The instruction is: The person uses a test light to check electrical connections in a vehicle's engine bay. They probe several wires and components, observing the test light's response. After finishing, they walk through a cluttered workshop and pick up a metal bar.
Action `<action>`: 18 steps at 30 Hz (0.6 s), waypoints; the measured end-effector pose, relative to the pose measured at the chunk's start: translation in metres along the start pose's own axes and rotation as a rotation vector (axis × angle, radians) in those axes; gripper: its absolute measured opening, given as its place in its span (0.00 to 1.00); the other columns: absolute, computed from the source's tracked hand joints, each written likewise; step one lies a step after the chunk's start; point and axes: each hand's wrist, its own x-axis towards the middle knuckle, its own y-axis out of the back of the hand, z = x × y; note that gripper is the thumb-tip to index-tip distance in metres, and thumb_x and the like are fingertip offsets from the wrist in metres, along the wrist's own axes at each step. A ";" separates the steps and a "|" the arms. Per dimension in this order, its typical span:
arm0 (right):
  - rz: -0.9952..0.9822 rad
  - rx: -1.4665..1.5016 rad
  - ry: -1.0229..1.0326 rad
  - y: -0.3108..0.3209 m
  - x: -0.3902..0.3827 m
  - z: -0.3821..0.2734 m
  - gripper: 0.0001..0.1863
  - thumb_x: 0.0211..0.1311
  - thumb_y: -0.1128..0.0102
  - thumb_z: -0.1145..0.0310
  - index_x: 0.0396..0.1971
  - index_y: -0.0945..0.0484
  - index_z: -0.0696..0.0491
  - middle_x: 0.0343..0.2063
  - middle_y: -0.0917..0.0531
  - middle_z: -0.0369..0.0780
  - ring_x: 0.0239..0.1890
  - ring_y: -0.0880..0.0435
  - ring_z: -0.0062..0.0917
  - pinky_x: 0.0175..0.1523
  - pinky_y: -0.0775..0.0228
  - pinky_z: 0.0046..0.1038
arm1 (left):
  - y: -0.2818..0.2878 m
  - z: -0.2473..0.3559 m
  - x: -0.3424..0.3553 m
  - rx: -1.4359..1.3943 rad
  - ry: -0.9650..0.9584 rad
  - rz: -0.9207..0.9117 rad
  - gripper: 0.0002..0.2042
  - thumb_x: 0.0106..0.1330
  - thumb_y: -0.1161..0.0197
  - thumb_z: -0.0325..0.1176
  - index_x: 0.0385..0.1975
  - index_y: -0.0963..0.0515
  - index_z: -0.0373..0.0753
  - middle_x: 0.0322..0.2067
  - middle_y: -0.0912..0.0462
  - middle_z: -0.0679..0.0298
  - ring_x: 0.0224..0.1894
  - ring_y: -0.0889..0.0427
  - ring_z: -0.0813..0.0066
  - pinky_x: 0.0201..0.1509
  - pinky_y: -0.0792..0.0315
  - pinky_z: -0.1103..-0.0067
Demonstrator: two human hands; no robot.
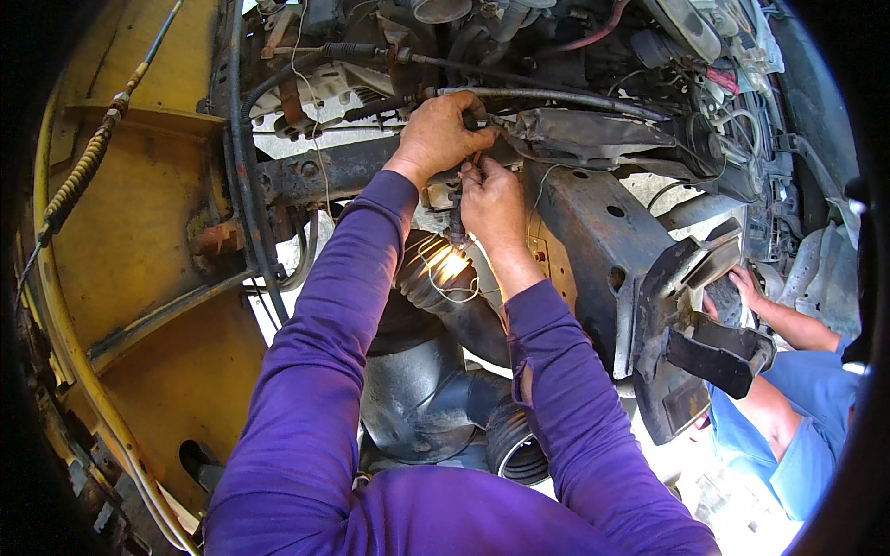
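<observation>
My left hand [443, 134] reaches over a dark frame crossmember [357, 170], fingers curled around something dark and small beside the end of a black wrapped bundle [593, 132]. Just below it, my right hand [494, 206] pinches at a small part, its fingertips close to the left thumb. What either hand grips is mostly hidden by the fingers. Under my right hand hangs a dark fitting [456, 227]. Below that, a bright glow falls on a ribbed hose [428, 289], with a thin loop of wire [475, 289] beside it.
A yellow metal panel [153, 250] with cables fills the left. On the right stand a dark steel frame rail [589, 227] and a black bracket [672, 343]. A large dark canister [408, 398] sits below my arms. Another person in blue [788, 417] works at the right.
</observation>
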 end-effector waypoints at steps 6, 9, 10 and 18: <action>-0.023 0.053 -0.019 0.000 0.002 0.007 0.11 0.67 0.41 0.69 0.38 0.18 0.63 0.31 0.15 0.56 0.35 0.14 0.49 0.40 0.25 0.39 | 0.002 0.002 0.000 -0.028 0.010 -0.018 0.20 0.51 0.24 0.47 0.39 0.15 0.40 0.35 0.12 0.52 0.40 0.13 0.52 0.47 0.21 0.65; -0.037 0.091 -0.036 0.000 0.004 0.008 0.14 0.67 0.40 0.65 0.40 0.18 0.61 0.32 0.15 0.57 0.39 0.16 0.56 0.42 0.25 0.45 | 0.002 0.002 0.000 0.000 -0.015 0.000 0.20 0.51 0.24 0.47 0.39 0.15 0.40 0.35 0.12 0.52 0.40 0.13 0.52 0.47 0.21 0.65; -0.038 0.092 -0.033 0.002 0.003 0.006 0.13 0.66 0.40 0.66 0.38 0.18 0.62 0.30 0.16 0.58 0.39 0.16 0.57 0.41 0.26 0.46 | 0.002 0.002 0.000 0.018 -0.026 0.009 0.20 0.51 0.24 0.46 0.39 0.15 0.40 0.35 0.12 0.52 0.40 0.13 0.52 0.47 0.21 0.65; -0.037 0.104 -0.003 0.003 0.004 0.003 0.11 0.65 0.41 0.69 0.37 0.18 0.62 0.31 0.16 0.58 0.39 0.16 0.57 0.42 0.26 0.46 | 0.003 0.000 0.001 0.001 -0.023 -0.010 0.20 0.51 0.24 0.46 0.38 0.15 0.39 0.34 0.12 0.51 0.39 0.13 0.52 0.46 0.21 0.65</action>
